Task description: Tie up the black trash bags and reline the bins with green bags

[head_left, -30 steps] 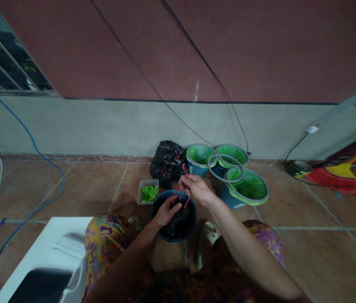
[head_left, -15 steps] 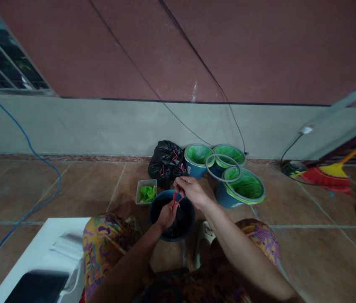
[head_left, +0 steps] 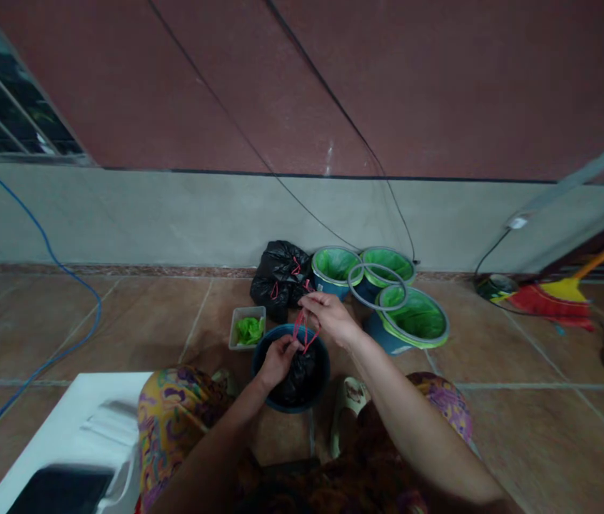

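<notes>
A black garbage bag (head_left: 298, 377) sits inside a dark blue bin (head_left: 290, 409) on the floor between my feet. Its red drawstring (head_left: 302, 331) is pulled up in loops above the bin. My right hand (head_left: 330, 315) pinches the upper part of the drawstring over the bin's far rim. Lower and to the left, my left hand (head_left: 278, 362) has its fingertips closed at the bottom of the loops. Just left of the bin, a small clear container (head_left: 233, 335) holds crumpled green plastic (head_left: 250, 330). Behind the bin, tied black garbage bags (head_left: 279, 275) with red strings lie against the wall.
Three blue bins with green liners (head_left: 420, 318) stand at the right, a loose grey ring (head_left: 353, 285) resting across them. At left a white table (head_left: 74, 414) carries a folded mask (head_left: 112, 421) and a dark tablet-like object (head_left: 61, 491). A broom (head_left: 553, 300) lies far right.
My right hand has risen slightly and my left hand has shifted left and down a little. The drawstring is spread into longer, more visible loops, and more of the black bag shows.
</notes>
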`<state>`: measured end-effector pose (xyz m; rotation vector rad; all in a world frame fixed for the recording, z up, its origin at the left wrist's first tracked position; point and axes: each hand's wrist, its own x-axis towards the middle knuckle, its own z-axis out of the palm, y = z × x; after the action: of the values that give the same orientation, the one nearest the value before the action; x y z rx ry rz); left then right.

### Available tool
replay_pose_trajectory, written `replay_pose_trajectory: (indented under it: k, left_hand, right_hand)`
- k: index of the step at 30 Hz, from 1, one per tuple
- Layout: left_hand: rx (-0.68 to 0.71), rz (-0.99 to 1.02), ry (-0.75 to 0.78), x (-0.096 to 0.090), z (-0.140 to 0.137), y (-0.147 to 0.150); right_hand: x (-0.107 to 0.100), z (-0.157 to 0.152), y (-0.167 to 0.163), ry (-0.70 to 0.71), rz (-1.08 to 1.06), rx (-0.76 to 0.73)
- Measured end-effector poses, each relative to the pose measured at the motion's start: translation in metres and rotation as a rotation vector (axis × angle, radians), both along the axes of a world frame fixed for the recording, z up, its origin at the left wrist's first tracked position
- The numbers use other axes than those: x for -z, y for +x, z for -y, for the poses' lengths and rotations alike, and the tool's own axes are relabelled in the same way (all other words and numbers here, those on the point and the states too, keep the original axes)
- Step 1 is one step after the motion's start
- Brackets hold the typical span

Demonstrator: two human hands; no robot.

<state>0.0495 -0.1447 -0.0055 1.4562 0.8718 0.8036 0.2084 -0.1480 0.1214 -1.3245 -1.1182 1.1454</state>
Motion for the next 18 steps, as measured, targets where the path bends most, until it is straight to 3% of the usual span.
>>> replay_pose_trajectory:
  k: [4,6,10,13,18]
  left_hand:
    - [-0.218,0.174,-0.238,0.002,-0.01,-0.002]
    - [-0.223,0.143,-0.301,0.0,-0.015,-0.002]
    - [0.086,-0.013,-0.21,-0.012,-0.02,0.001]
    - [0.358,-0.041,-0.192,-0.023,-0.017,0.002]
    - [0.573,-0.037,-0.242,-0.041,-0.006,-0.004]
  right_hand:
    - [0.006,0.007,0.027,0.007,0.343,0.096]
    - [0.003,0.013,0.034,-0.013,0.425,0.036]
    - [-0.011,0.016,0.022,0.048,0.501,-0.212]
    - [-0.02,0.002,0.007,0.049,0.528,-0.204]
    - [-0.004,-0.032,0.001,-0.138,0.046,-0.111]
